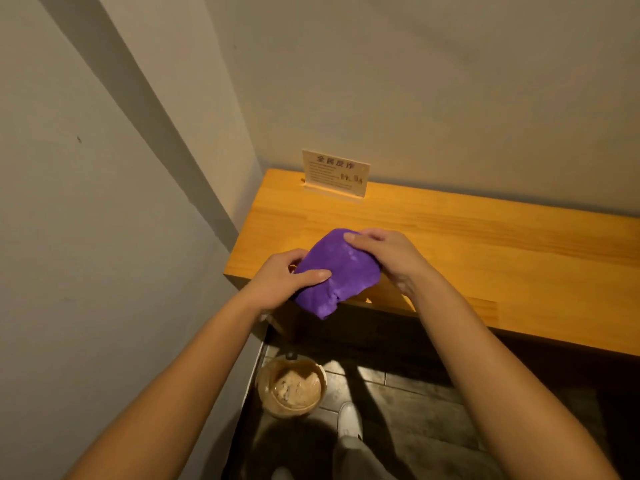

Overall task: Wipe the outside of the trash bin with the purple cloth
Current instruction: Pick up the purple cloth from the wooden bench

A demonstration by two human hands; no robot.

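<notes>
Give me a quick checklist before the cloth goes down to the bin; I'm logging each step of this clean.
1. Purple cloth in hand: ok, left hand and right hand both grip it.
2. Cloth bunched for wiping: ok, folded into a pad above the wooden counter edge.
3. Trash bin located: ok, on the floor below, by the wall.
4. Cloth touching bin: not ok, well apart.
5. Path down clear: ok, nothing between; a shoe stands beside the bin.
6. Bin's outside dirty: cannot tell, too dim.
</notes>
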